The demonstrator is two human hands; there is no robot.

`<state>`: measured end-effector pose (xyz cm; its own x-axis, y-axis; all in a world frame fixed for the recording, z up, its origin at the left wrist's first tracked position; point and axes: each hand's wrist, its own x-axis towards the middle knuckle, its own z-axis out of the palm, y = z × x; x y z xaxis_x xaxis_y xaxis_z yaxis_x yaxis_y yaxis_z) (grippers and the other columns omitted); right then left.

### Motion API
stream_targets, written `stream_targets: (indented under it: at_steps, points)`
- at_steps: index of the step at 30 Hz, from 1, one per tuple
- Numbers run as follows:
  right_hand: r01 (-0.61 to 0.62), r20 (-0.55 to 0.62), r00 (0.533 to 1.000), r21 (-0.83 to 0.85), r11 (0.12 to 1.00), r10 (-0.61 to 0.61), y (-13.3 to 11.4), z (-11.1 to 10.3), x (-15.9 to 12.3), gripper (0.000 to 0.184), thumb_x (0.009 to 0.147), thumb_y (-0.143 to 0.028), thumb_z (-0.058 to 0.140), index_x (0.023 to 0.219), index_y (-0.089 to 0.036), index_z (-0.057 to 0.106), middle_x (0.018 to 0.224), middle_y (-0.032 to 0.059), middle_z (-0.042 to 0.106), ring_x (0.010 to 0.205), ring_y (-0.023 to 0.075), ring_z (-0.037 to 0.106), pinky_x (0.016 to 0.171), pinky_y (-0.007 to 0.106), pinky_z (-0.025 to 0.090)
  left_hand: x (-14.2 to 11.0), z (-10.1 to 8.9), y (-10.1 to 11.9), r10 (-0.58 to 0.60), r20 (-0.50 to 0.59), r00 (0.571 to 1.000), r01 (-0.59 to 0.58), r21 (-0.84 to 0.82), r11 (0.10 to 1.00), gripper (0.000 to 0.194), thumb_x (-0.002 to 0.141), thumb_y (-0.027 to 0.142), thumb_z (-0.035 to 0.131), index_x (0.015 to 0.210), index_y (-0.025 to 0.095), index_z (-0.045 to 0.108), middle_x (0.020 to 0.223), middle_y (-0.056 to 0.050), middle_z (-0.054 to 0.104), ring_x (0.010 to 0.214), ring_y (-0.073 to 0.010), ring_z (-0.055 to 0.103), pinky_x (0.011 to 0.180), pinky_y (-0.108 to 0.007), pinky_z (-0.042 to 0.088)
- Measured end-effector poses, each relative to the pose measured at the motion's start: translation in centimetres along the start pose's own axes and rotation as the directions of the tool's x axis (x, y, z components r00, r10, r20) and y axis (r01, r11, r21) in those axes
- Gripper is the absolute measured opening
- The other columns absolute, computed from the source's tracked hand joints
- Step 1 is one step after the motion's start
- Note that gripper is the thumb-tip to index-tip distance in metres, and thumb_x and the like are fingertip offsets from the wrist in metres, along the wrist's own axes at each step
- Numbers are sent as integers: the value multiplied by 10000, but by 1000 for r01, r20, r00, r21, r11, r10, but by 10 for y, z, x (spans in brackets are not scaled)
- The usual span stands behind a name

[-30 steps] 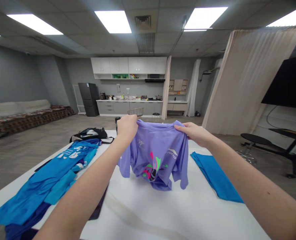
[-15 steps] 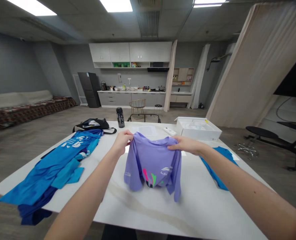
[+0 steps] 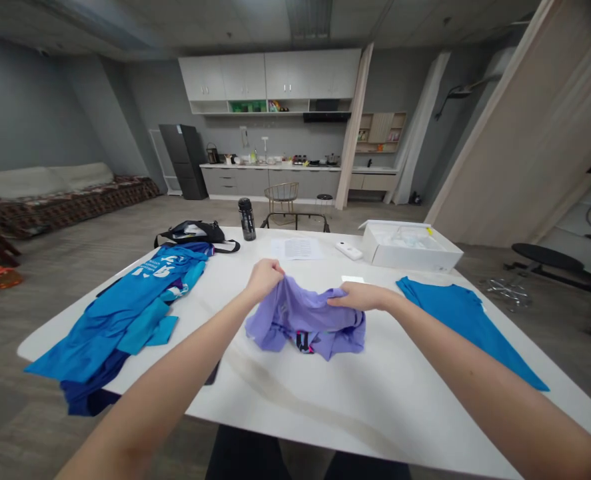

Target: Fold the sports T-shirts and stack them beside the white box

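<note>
A lilac T-shirt (image 3: pixel 305 327) with a pink and green print lies bunched on the white table (image 3: pixel 400 393), its print mostly folded under. My left hand (image 3: pixel 264 280) grips the shirt's far left edge. My right hand (image 3: pixel 358 297) pinches the fabric at the far right, with its fingers pointing left. Both hands rest low, close to the tabletop and a short way apart. A flat teal T-shirt (image 3: pixel 468 320) lies to the right of my right hand, out of reach of its fingers.
A heap of blue garments (image 3: pixel 120 320) lies at the table's left, with a black bag (image 3: pixel 195 232) behind it. Along the far side stand a dark water bottle (image 3: pixel 246 219), a sheet of paper (image 3: pixel 296 249), a white remote (image 3: pixel 348 251) and an open white box (image 3: pixel 410 245).
The lilac T-shirt has dropped from held up in the air to lying bunched on the table. Both hands have moved down with it, and my view has tilted further down the room.
</note>
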<state>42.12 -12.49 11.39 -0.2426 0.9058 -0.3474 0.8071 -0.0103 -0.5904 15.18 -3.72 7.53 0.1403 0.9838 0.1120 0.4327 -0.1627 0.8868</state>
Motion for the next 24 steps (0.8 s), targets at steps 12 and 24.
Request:
stream_targets:
  at_steps: [12, 24]
  points:
    - [31, 54, 998, -220, 975, -20, 18, 18, 5, 517, 830, -675, 577, 659, -189, 624, 720, 56, 647, 671, 193, 549, 584, 289, 375, -75, 45, -94, -50, 174, 984, 53, -13, 999, 153, 643, 156, 654, 632, 232, 522, 576, 36, 541, 592, -158, 513, 573, -268, 346]
    - [49, 76, 996, -187, 981, -35, 25, 18, 2, 438, 801, -586, 621, 642, -178, 613, 696, 42, 630, 667, 179, 532, 594, 277, 373, -83, 76, -104, -242, 101, 965, 261, -288, 921, 381, 653, 480, 793, 732, 186, 565, 592, 44, 536, 552, -123, 484, 559, -254, 336]
